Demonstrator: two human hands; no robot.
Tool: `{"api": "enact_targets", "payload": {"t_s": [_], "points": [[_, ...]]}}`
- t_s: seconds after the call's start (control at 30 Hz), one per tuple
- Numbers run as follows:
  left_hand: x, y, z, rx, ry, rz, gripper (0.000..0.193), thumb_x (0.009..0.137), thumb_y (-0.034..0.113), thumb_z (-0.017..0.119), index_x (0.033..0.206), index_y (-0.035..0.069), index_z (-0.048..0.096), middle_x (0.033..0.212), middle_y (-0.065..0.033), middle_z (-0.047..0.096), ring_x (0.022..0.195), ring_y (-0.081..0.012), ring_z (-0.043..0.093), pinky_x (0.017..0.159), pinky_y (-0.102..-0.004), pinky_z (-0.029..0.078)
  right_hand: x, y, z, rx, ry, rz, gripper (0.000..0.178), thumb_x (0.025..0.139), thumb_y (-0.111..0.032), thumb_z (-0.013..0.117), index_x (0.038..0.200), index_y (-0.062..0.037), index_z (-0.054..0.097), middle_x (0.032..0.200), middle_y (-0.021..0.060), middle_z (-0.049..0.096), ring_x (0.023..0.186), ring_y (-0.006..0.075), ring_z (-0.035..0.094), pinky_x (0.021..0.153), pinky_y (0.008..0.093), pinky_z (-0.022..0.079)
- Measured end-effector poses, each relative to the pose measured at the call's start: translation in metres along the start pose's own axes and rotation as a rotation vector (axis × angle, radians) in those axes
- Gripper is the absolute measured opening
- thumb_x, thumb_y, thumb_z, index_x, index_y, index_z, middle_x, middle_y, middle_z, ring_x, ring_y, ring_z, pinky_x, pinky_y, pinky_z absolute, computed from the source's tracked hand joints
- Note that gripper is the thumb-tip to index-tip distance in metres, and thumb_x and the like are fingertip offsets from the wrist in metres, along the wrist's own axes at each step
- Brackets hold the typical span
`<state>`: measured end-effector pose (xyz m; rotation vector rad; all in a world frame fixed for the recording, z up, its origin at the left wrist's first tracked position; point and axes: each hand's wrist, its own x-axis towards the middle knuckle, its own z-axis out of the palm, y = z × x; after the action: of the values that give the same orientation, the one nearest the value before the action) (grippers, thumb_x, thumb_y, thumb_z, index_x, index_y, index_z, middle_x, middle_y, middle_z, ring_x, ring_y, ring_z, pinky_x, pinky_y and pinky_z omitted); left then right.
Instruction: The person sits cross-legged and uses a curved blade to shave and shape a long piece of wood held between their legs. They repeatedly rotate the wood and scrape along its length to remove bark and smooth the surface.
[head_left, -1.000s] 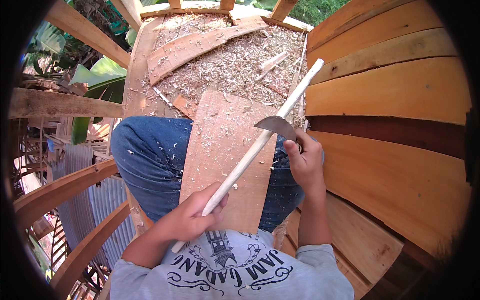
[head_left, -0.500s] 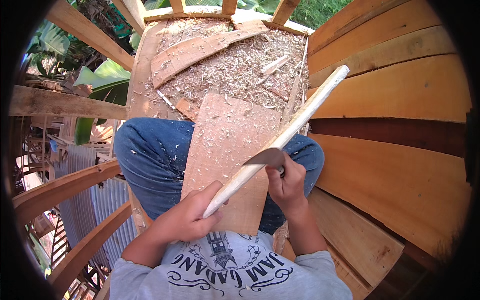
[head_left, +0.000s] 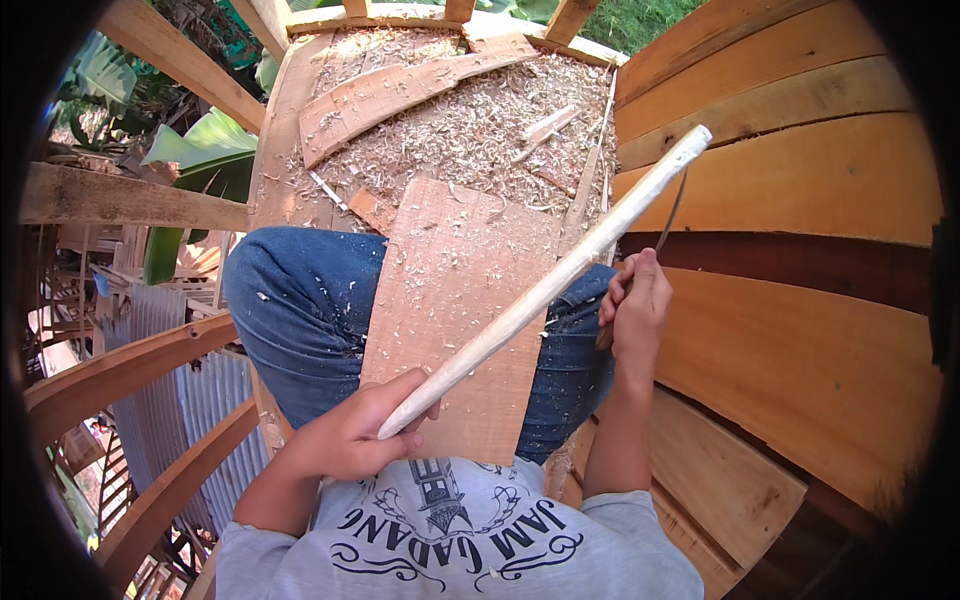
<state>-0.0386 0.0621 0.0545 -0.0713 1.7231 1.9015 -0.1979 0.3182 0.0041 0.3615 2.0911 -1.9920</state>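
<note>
The person's left hand (head_left: 378, 425) is closed around the near end of a pale stick (head_left: 600, 240), which slants toward the far right above a board (head_left: 440, 260) resting across the 2 legs (head_left: 300, 310). Right of the stick, the right hand (head_left: 640, 310) is curled around a knife (head_left: 674, 212), its blade pointing far; whether blade and stick touch is unclear. Farther off, wood shavings (head_left: 470, 140) surround 1 long plank (head_left: 380, 108).
</note>
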Motion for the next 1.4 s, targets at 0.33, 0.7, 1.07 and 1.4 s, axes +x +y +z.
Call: {"api": "enact_targets", "payload": {"t_s": [0.33, 0.7, 1.07, 1.4], "points": [[0.006, -0.021, -0.015, -0.530, -0.142, -0.122, 0.035, 0.080, 0.006, 0.058, 0.112, 0.001, 0.044, 0.067, 0.0029, 0.040, 0.045, -0.0037, 0.032, 0.041, -0.0191, 0.027, -0.061, 0.014, 0.037, -0.158, -0.140, -0.208, 0.026, 0.079, -0.005, 0.068, 0.088, -0.0022, 0.044, 0.065, -0.0002, 0.048, 0.056, 0.0030, 0.043, 0.050, 0.0188, 0.035], [0.009, -0.005, -0.010, -0.220, -0.043, -0.070, 0.035, 0.081, 0.006, 0.056, 0.114, 0.003, 0.045, 0.068, 0.0029, 0.041, 0.064, -0.0070, 0.040, 0.062, -0.0213, 0.032, -0.044, 0.026, 0.019, -0.286, -0.066, -0.419, 0.027, 0.077, -0.001, 0.071, 0.099, 0.0022, 0.057, 0.076, 0.0103, 0.062, 0.063, 0.0131, 0.058, 0.057, 0.0236, 0.047], [0.004, -0.007, -0.008, -0.038, -0.016, -0.075, 0.034, 0.080, 0.005, 0.053, 0.113, 0.002, 0.044, 0.073, -0.0040, 0.049, 0.064, -0.0112, 0.048, 0.058, -0.0280, 0.038, -0.050, 0.022, 0.019, -0.538, -0.223, -0.818, 0.026, 0.077, -0.003, 0.071, 0.098, 0.0023, 0.057, 0.076, 0.0129, 0.062, 0.059, 0.0227, 0.061, 0.052, 0.0294, 0.048], [0.001, -0.003, 0.003, 0.111, 0.087, 0.017, 0.033, 0.079, 0.006, 0.055, 0.110, 0.001, 0.045, 0.071, -0.0042, 0.050, 0.064, -0.0136, 0.051, 0.060, -0.0288, 0.040, -0.061, 0.009, 0.029, -0.617, -0.315, -0.940, 0.023, 0.078, -0.008, 0.069, 0.095, 0.0052, 0.061, 0.066, 0.0123, 0.055, 0.052, 0.0237, 0.056, 0.047, 0.0286, 0.043]]}}
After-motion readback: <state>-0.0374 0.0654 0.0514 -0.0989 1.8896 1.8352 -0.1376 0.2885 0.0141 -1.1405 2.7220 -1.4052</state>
